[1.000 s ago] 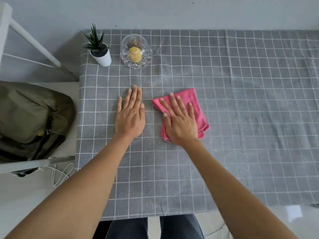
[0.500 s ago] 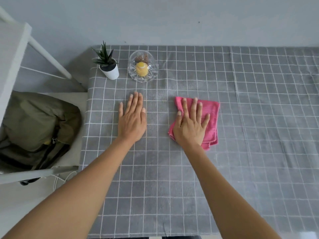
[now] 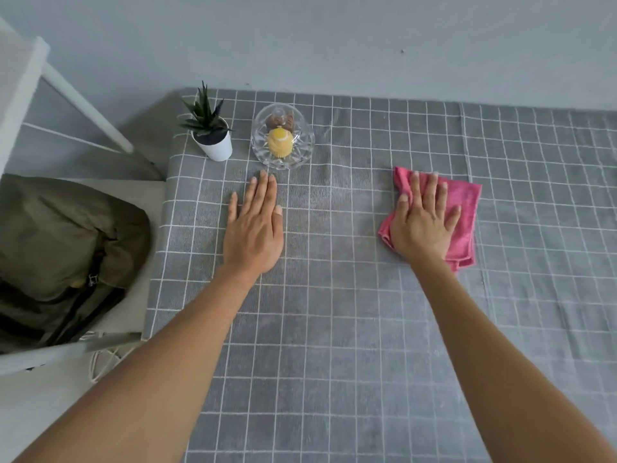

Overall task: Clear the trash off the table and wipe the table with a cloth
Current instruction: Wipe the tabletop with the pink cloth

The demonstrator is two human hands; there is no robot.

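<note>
A folded pink cloth (image 3: 464, 208) lies on the table, which is covered in a grey checked tablecloth (image 3: 334, 329), right of centre. My right hand (image 3: 422, 228) lies flat on top of the cloth with fingers spread, pressing it to the table. My left hand (image 3: 253, 228) rests palm down on the tablecloth near the left side, fingers together, holding nothing. Its fingertips are just short of the glass dome. No trash shows on the table.
A small potted plant (image 3: 213, 138) and a glass dome (image 3: 282, 142) over cupcakes stand at the far left corner. An olive backpack (image 3: 66, 248) sits on a white seat left of the table. A wall runs behind the table.
My right hand has slid the pink cloth to the right, away from my left hand. The left hand has stayed flat in place. The view has tilted up.
</note>
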